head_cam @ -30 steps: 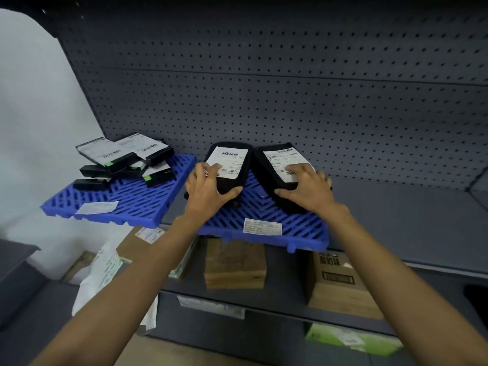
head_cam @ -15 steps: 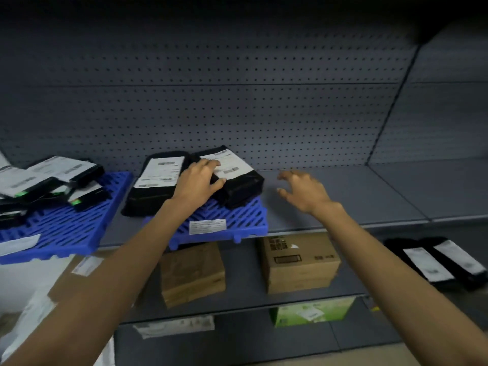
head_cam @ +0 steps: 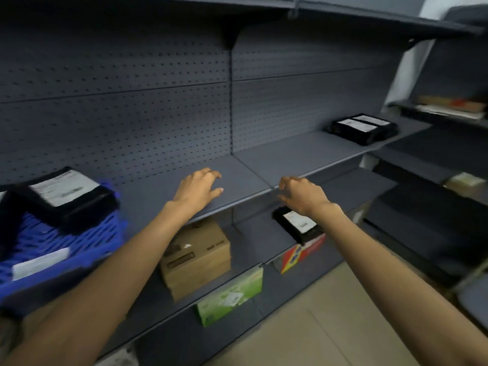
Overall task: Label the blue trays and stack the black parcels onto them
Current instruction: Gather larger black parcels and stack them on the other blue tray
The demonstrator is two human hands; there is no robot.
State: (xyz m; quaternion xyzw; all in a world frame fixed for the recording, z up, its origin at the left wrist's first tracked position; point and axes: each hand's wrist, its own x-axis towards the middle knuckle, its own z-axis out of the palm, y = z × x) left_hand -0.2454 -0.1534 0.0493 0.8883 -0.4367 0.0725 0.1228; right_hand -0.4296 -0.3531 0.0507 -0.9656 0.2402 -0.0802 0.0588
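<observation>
A blue slatted tray [head_cam: 60, 244] with a white label [head_cam: 39, 262] on its front lies at the far left of the grey shelf [head_cam: 303, 154]. A black parcel [head_cam: 66, 196] with a white label rests on it. My left hand [head_cam: 196, 187] hovers over bare shelf right of the tray, fingers apart and holding nothing. My right hand [head_cam: 301, 194] is held out past the shelf's front edge, fingers loosely curled and empty. Below it, another black parcel [head_cam: 298, 224] lies on a red box. Two black parcels [head_cam: 361, 128] sit side by side far right on the shelf.
On the lower shelf stand a brown cardboard box [head_cam: 195, 256], a green box [head_cam: 229, 297] and a red box [head_cam: 303, 253]. A pegboard wall [head_cam: 132, 114] backs the shelf. A second shelving unit [head_cam: 449, 154] stands at the right, above beige floor [head_cam: 330, 326].
Both hands let go of the two parcels on the tray and swung right. The view turned right, so the tray slid to the left edge and the far-right parcels came into view.
</observation>
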